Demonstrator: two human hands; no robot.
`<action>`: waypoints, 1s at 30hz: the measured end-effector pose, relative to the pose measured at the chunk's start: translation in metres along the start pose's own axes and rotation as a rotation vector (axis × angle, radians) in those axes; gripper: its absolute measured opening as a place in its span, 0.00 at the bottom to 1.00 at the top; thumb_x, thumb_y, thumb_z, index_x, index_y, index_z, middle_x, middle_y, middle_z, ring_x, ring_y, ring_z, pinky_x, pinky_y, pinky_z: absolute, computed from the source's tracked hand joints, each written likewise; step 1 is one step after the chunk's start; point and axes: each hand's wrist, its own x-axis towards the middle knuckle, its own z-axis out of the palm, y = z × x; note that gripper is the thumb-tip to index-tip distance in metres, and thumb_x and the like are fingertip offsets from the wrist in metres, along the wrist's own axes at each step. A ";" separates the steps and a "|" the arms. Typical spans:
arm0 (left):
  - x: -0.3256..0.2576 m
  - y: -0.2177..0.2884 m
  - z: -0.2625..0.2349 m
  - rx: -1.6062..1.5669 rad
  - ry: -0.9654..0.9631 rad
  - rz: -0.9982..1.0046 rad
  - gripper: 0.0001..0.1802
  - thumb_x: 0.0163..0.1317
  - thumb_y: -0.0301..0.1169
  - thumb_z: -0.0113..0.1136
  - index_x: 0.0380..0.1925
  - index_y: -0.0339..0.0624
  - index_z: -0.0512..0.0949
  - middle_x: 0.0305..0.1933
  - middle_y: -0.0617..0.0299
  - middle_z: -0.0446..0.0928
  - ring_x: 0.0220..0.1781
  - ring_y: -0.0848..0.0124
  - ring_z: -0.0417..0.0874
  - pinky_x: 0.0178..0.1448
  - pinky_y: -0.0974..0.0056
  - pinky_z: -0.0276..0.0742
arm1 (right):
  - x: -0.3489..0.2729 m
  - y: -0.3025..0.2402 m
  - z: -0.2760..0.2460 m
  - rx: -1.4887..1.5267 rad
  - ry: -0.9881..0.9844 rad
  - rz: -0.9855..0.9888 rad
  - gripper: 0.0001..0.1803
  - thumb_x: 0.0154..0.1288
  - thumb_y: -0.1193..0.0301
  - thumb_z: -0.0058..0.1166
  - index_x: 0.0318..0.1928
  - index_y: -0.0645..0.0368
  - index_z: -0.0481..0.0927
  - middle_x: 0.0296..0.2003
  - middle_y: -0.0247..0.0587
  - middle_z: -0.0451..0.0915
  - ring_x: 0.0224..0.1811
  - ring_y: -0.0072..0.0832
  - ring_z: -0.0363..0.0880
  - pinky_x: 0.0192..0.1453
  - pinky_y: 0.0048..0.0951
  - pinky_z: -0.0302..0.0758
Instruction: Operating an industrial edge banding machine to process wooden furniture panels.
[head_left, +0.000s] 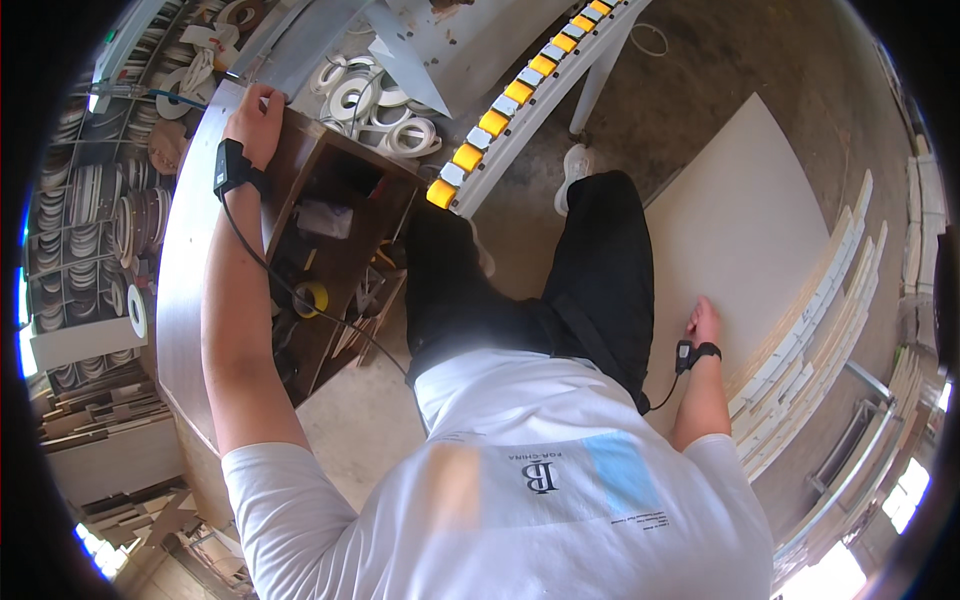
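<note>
A tall rack (75, 240) filled with rolls of banding spans the far left. On the right, a broad pale panel (753, 190) reaches past the person's right leg; whether it lies on the floor or on a low support, I cannot tell. Close by on the left is the counter (185, 290), light on top and dark brown inside, its open compartments facing the person's legs. Beyond the panel, long strips of board (810, 330) lie stacked. A slanting rail (525, 95) of yellow and grey rollers runs from the far edge down to the person's left knee. Between rail and counter, loose white rolls (375, 105) are heaped together. The left hand (257, 125) rests at the counter's far corner, its fingers bent downward against the top; I cannot tell whether they grip the edge. The right hand (705, 322) hangs by the person's side over the panel, fingers loosely curled inward, and what the palm may hold is hidden. A black strapped device (235, 172) sits on the left wrist, and a small yellow roll of tape (310, 298) stands inside the counter
</note>
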 end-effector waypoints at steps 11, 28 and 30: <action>0.002 -0.005 0.002 0.004 0.008 -0.006 0.20 0.73 0.51 0.57 0.51 0.52 0.84 0.40 0.48 0.87 0.46 0.46 0.88 0.51 0.48 0.82 | -0.010 -0.013 0.004 -0.087 0.011 0.056 0.25 0.75 0.50 0.56 0.22 0.43 0.65 0.14 0.24 0.62 0.11 0.21 0.58 0.15 0.28 0.52; 0.000 -0.002 -0.001 0.012 -0.019 -0.029 0.19 0.73 0.51 0.57 0.52 0.52 0.84 0.41 0.48 0.87 0.47 0.47 0.89 0.52 0.49 0.82 | -0.008 -0.009 0.008 -0.057 0.040 0.035 0.24 0.75 0.45 0.56 0.26 0.44 0.72 0.16 0.26 0.71 0.12 0.19 0.64 0.18 0.24 0.57; 0.002 -0.001 -0.002 0.004 -0.023 -0.033 0.20 0.73 0.51 0.57 0.52 0.52 0.84 0.41 0.48 0.87 0.47 0.47 0.89 0.52 0.49 0.82 | -0.008 -0.008 0.008 -0.065 0.040 0.028 0.24 0.75 0.44 0.55 0.28 0.45 0.75 0.17 0.26 0.73 0.13 0.20 0.66 0.19 0.25 0.59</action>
